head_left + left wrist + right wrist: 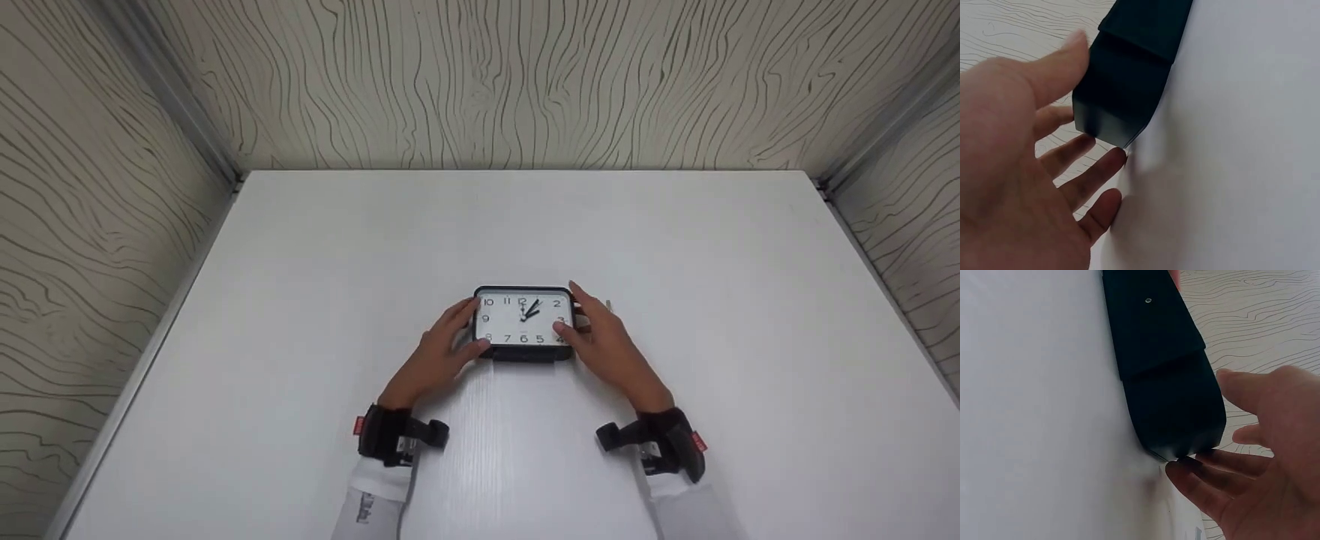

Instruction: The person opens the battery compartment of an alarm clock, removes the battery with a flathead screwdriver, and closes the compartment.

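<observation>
A rectangular black-framed clock (510, 330) with a white dial faces up toward the head camera near the middle of the white table. My left hand (442, 345) holds its left end, thumb at the lower corner and fingertips along the side. At the other end my right hand (611, 349) grips it, the thumb over the dial near the 3. Both wrist views show the clock's dark underside edge, in the left wrist view as a dark casing (1123, 73) and in the right wrist view with a small round screw (1148, 300). Its back is hidden.
A small thin grey object (609, 305) lies on the white table (337, 247) just beyond my right hand, mostly hidden by it. Wood-grain patterned panels (480, 82) stand behind the table and at both sides, with grey metal posts at the corners.
</observation>
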{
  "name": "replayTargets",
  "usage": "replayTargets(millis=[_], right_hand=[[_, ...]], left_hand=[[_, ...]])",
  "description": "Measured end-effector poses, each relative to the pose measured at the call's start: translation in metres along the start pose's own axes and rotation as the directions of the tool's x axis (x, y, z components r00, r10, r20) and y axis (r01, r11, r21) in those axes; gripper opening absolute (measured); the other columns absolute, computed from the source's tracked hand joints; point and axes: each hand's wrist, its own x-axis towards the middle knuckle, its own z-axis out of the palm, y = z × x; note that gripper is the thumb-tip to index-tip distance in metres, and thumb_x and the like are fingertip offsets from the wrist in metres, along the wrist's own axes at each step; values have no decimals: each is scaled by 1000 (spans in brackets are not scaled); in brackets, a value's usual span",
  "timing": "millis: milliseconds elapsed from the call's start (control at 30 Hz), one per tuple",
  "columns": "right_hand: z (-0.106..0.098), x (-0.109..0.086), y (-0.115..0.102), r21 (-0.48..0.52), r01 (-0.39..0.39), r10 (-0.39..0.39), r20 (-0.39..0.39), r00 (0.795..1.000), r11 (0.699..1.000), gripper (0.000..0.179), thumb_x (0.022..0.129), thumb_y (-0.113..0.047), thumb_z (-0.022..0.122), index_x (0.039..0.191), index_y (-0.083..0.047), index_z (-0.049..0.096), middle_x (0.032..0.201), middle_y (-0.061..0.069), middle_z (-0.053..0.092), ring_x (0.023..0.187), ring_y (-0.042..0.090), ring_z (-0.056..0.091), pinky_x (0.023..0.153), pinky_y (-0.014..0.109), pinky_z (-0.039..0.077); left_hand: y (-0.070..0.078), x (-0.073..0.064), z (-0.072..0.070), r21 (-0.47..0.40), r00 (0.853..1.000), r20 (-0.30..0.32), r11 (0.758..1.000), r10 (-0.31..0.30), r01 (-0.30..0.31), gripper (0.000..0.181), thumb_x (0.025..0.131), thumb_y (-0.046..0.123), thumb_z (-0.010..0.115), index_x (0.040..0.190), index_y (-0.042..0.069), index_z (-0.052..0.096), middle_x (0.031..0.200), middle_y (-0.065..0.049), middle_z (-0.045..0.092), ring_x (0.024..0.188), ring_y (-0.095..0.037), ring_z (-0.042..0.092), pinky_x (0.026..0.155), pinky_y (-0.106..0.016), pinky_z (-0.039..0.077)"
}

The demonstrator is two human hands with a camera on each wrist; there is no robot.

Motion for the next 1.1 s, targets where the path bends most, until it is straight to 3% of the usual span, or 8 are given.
replayTargets(millis=[133, 200, 367, 533, 767, 1100], right_hand=[[1, 0, 1, -25, 5, -5, 12, 1000, 1000, 71, 96, -37, 60, 152, -7, 30, 150, 15, 41, 136, 30, 44, 114, 49, 34], [1, 0, 1, -28, 8, -7, 18, 1000, 1000, 70, 96, -37, 61, 151, -7, 32, 149, 15, 41, 132, 30, 48, 107, 47, 43], [1, 0, 2, -2, 9, -9, 18, 1000, 1000, 70, 95, -37, 61, 152, -9, 32, 148, 14, 41, 121, 27, 56, 100, 43, 49], [1, 0, 2, 12, 7, -7, 15, 1000, 1000, 70, 95, -37, 62, 152, -10, 32, 147, 12, 42, 123, 26, 55, 99, 42, 50], [2, 1, 4, -2, 25, -25, 5, 1000, 1000, 69, 95, -35, 63, 151, -9, 34, 147, 14, 43, 129, 28, 51, 99, 43, 50], [0, 1, 6, -1, 37, -37, 6, 999, 999, 67, 96, -36, 61, 151, -9, 35, 147, 14, 43, 124, 29, 55, 102, 46, 47]], left_hand=[[1, 1, 1, 0, 999, -11, 999, -35, 35, 68, 96, 52, 53, 155, 30, 25, 162, 0, 24, 150, -28, 20, 117, -62, 15], [1, 1, 1, -19, 999, -15, 999, -51, 51, 68, 95, 52, 54, 154, 33, 26, 161, 2, 25, 150, -27, 20, 118, -59, 17], [-1, 1, 1, -52, 999, -19, 997, -49, 48, 68, 93, 52, 57, 153, 33, 29, 160, 2, 28, 149, -25, 24, 119, -52, 22], [-1, 1, 1, -98, 997, -25, 993, -67, 64, 68, 92, 51, 60, 151, 34, 32, 158, 0, 33, 146, -23, 30, 119, -49, 25], [-2, 2, 4, -78, 993, -38, 991, -113, 110, 71, 88, 57, 62, 150, 37, 33, 155, 1, 37, 142, -21, 38, 118, -48, 27], [-5, 1, 1, -75, 996, -20, 993, -87, 86, 72, 90, 56, 60, 152, 35, 30, 155, -2, 38, 144, -23, 35, 119, -48, 25]])
